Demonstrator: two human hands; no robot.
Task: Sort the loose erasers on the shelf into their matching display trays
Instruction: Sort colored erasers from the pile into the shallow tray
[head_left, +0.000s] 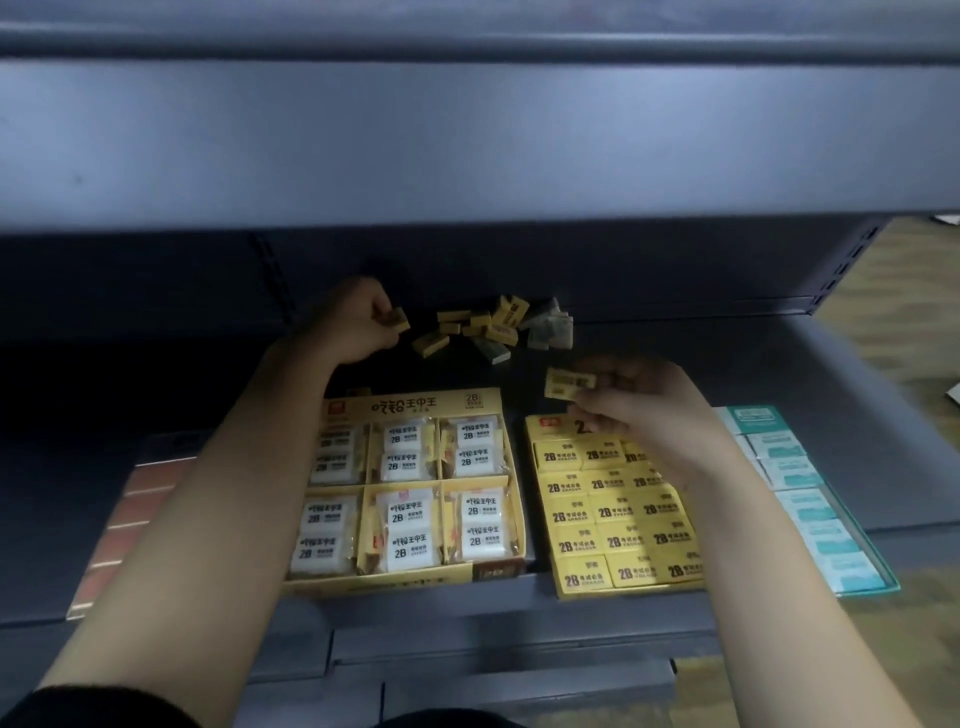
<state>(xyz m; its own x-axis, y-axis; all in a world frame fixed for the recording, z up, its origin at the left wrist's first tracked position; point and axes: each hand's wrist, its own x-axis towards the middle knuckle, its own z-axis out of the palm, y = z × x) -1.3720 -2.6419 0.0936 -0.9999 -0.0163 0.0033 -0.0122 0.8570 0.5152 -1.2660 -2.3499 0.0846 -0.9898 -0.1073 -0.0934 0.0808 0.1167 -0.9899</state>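
Grey shelf (727, 353), yellow erasers (615, 512) ("2B" labels)

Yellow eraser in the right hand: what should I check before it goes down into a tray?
1. Right hand grip on the yellow eraser: ok, pinched at the fingertips.
2. Left hand grip on the smaller yellow eraser: ok, pinched.
3. Matching tray: the colour matches the yellow tray below the right hand, but the held eraser's print is blurred. Cannot tell.
4. Free slot in the yellow tray: cannot tell. The visible rows look full, and the hand hides the back.
5. Loose pile sorted: not ok, erasers lie behind the trays.
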